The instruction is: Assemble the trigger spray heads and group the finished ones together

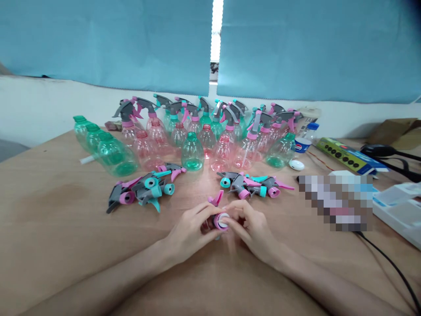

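Note:
Close in front of me, my left hand (190,230) is closed around a trigger spray head with a pink trigger (217,199) and a pink collar, its open end turned toward me. A white round disc (224,220) sits at the mouth of the collar. The thumb and fingers of my right hand (258,230) pinch at this disc; whether it is fully inside the collar I cannot tell. Loose spray heads in grey with pink or teal lie in two piles, one on the left (149,188) and one on the right (255,185).
Behind the piles stand several green bottles (192,153) and pink bottles (221,156), some topped with spray heads. At right are a bottle with a blue cap (303,139), a white oval case (297,165), a green box (342,153), a black cable (386,259) and a white tray (399,210).

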`<state>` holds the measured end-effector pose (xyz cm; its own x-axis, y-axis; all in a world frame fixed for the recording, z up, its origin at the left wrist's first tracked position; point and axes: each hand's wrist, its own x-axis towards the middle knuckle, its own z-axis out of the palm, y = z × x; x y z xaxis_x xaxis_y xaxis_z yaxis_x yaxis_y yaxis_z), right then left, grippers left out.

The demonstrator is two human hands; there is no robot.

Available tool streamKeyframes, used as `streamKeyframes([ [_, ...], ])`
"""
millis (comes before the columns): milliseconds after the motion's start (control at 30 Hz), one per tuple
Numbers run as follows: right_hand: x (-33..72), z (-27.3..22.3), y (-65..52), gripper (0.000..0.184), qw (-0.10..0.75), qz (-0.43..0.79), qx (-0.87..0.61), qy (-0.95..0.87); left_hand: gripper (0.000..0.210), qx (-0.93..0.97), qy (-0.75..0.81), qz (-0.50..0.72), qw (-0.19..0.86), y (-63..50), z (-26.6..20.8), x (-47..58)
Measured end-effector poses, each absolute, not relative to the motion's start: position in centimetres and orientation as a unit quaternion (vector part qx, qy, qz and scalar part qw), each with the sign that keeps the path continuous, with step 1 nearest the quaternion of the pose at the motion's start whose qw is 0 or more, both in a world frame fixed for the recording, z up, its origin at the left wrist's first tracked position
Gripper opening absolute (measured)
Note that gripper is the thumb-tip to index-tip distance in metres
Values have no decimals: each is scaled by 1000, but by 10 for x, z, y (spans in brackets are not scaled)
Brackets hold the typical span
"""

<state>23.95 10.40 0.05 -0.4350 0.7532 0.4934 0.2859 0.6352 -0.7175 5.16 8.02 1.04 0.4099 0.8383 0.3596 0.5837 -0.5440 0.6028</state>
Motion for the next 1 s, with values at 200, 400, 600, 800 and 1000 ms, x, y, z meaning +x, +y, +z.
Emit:
streamKeyframes([
  [200, 244, 3, 106, 15, 433, 298, -347, -777, 25, 813, 442, 326, 194, 79, 12, 50],
  [400, 247, 8, 105, 18, 480, 307, -333, -752, 24, 808, 451, 324, 198, 80, 14, 51],
  [600, 245, 15, 99, 21, 427, 360, -317, -766, 22, 805, 451, 330, 197, 79, 16, 52],
  [800, 247, 18, 98, 15, 456, 317, -312, -770, 23, 807, 449, 330, 197, 79, 17, 52],
  [1000, 247, 16, 98, 18, 441, 321, -298, -783, 21, 798, 464, 327, 200, 80, 15, 52],
])
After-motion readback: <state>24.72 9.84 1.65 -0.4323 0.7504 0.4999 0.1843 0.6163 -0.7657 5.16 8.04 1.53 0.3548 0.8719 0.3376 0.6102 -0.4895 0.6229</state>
